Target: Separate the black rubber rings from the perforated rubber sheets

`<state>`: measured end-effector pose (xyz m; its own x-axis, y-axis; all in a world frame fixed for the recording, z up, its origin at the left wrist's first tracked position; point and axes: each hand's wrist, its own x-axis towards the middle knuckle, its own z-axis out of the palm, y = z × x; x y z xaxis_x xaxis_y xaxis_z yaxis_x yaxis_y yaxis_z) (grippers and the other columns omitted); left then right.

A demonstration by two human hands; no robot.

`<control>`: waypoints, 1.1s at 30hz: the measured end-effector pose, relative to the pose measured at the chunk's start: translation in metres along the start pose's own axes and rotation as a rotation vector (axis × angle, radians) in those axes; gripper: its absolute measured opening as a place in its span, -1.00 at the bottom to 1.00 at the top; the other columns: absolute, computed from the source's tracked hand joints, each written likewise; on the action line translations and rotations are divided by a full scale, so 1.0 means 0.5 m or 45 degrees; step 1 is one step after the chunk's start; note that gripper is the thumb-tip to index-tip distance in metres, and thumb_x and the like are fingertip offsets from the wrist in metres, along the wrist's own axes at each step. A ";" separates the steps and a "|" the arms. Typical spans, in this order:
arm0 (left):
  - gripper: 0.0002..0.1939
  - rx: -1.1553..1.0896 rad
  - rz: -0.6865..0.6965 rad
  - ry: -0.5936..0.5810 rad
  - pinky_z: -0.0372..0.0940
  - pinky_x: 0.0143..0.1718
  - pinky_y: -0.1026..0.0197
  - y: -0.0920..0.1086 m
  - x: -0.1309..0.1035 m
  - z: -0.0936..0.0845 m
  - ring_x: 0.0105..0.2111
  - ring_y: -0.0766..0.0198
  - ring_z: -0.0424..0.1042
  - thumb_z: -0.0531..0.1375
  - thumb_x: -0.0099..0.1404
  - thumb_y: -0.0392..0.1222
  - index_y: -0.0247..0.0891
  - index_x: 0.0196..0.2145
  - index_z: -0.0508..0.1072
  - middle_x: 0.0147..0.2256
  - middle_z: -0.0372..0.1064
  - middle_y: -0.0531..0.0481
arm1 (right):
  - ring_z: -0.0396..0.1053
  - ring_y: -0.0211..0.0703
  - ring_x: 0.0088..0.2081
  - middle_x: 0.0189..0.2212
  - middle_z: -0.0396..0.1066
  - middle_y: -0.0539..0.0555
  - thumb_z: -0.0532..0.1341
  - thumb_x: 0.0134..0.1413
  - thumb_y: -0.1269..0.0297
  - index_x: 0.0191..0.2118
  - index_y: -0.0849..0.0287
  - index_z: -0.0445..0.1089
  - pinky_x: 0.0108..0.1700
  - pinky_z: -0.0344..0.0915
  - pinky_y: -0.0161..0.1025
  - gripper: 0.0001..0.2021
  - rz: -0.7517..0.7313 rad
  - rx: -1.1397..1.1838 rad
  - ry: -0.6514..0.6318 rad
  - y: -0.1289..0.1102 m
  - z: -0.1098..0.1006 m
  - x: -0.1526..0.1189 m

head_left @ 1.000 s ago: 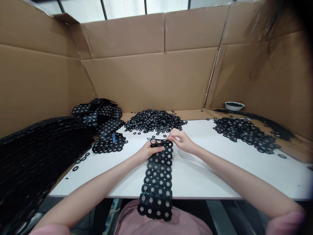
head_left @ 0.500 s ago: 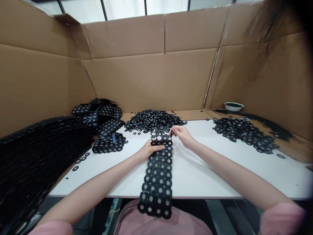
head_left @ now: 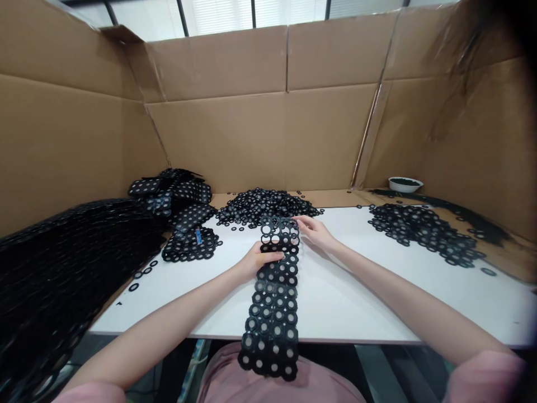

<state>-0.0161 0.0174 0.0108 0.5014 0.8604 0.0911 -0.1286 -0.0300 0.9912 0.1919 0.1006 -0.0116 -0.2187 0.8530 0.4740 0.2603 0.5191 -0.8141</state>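
head: white table [head_left: 352,302], cardboard walls [head_left: 260,140], left hand [head_left: 254,261] firm on ring strip [head_left: 274,305], right hand [head_left: 314,231] likely tight on edge [head_left: 296,242]

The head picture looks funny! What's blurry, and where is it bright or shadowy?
In the head view, the window up top glows nearly white; a dark smudge at the head view's top right is too blurry to name, and the right sleeve below looks soft; mid head view, the ring strip looks fairly sharp, with a faint shadow on the table beneath the right arm.

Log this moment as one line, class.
left hand: holding strip | right hand: at strip's far right corner | ring pile: beyond strip
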 end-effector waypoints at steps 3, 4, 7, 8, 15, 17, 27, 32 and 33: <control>-0.53 -0.016 0.002 -0.008 0.18 0.01 0.12 0.005 -0.002 0.003 -0.09 0.08 0.39 0.29 0.07 -0.20 -0.33 -0.02 0.46 -0.09 0.44 -0.17 | 0.35 -0.07 -0.10 -0.15 0.42 0.14 0.02 0.22 0.06 -0.15 0.14 0.41 -0.08 0.30 -0.14 -0.67 -0.229 -0.109 0.116 -0.049 -0.004 -0.013; -0.52 -0.026 -0.006 -0.011 0.19 0.01 0.12 0.006 -0.002 0.004 -0.10 0.08 0.40 0.29 0.07 -0.20 -0.33 -0.02 0.46 -0.10 0.45 -0.17 | 0.34 -0.08 -0.11 -0.16 0.41 0.14 0.01 0.24 0.09 -0.14 0.13 0.40 -0.10 0.30 -0.15 -0.69 -0.305 -0.133 0.183 -0.067 -0.008 -0.018; -0.56 -0.037 -0.022 0.004 0.21 -0.05 0.12 0.005 -0.001 0.005 -0.17 0.11 0.42 0.30 0.06 -0.19 -0.33 -0.06 0.48 -0.16 0.47 -0.14 | 0.31 -0.07 -0.11 -0.19 0.38 0.14 0.07 0.22 0.16 -0.15 0.11 0.39 -0.07 0.25 -0.11 -0.77 -0.539 -0.256 0.232 -0.108 -0.016 -0.037; -0.59 -0.026 -0.026 0.025 0.22 -0.09 0.14 0.003 0.001 0.004 -0.20 0.13 0.42 0.31 0.06 -0.19 -0.32 -0.10 0.49 -0.20 0.48 -0.12 | 0.30 -0.05 -0.11 -0.20 0.38 0.14 0.11 0.19 0.17 -0.15 0.11 0.40 -0.05 0.23 -0.08 -0.79 -0.605 -0.313 0.174 -0.116 -0.016 -0.044; -0.68 0.070 -0.064 0.094 0.23 -0.19 0.19 -0.010 0.007 -0.005 -0.28 0.17 0.42 0.34 0.04 -0.14 -0.36 -0.25 0.52 -0.29 0.49 -0.09 | 0.29 -0.06 -0.23 -0.32 0.45 0.13 0.18 0.13 0.13 -0.17 0.11 0.46 -0.13 0.19 -0.07 -0.77 -0.708 -0.469 -0.188 -0.118 0.007 -0.055; -0.65 0.037 -0.063 0.091 0.23 -0.20 0.19 -0.011 0.006 -0.006 -0.28 0.17 0.43 0.33 0.05 -0.11 -0.35 -0.22 0.51 -0.27 0.49 -0.09 | 0.29 -0.08 -0.27 -0.37 0.46 0.11 0.19 0.13 0.13 -0.24 0.11 0.49 -0.16 0.20 -0.10 -0.79 -0.624 -0.355 -0.151 -0.115 0.007 -0.052; -0.67 0.038 -0.078 0.090 0.25 -0.27 0.21 -0.019 0.012 -0.002 -0.38 0.21 0.44 0.33 0.06 -0.02 -0.39 -0.37 0.50 -0.34 0.50 -0.11 | 0.32 -0.18 -0.43 -0.52 0.45 0.05 0.31 -0.25 0.15 -0.58 0.21 0.43 -0.34 0.21 -0.24 -0.79 0.245 0.506 0.008 -0.083 0.013 -0.025; -0.68 0.024 -0.120 0.073 0.26 -0.30 0.22 -0.026 0.009 -0.004 -0.41 0.23 0.43 0.34 0.04 -0.02 -0.39 -0.42 0.50 -0.38 0.50 -0.11 | 0.29 -0.27 -0.54 -0.52 0.44 0.10 0.28 -0.20 -0.01 -0.50 0.23 0.45 -0.54 0.12 -0.33 -0.66 0.326 0.466 0.384 -0.043 -0.045 0.014; -0.67 0.032 -0.125 0.065 0.26 -0.30 0.22 -0.026 0.009 -0.004 -0.41 0.23 0.44 0.34 0.04 -0.02 -0.39 -0.42 0.50 -0.38 0.50 -0.11 | 0.25 -0.30 -0.59 -0.54 0.43 0.10 0.29 -0.19 -0.03 -0.47 0.24 0.46 -0.57 0.11 -0.33 -0.63 0.337 0.418 0.349 -0.034 -0.053 0.017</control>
<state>-0.0139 0.0226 -0.0020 0.4662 0.8846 -0.0108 -0.0592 0.0433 0.9973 0.2103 0.1005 0.0151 0.0816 0.9590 0.2714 -0.0457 0.2757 -0.9602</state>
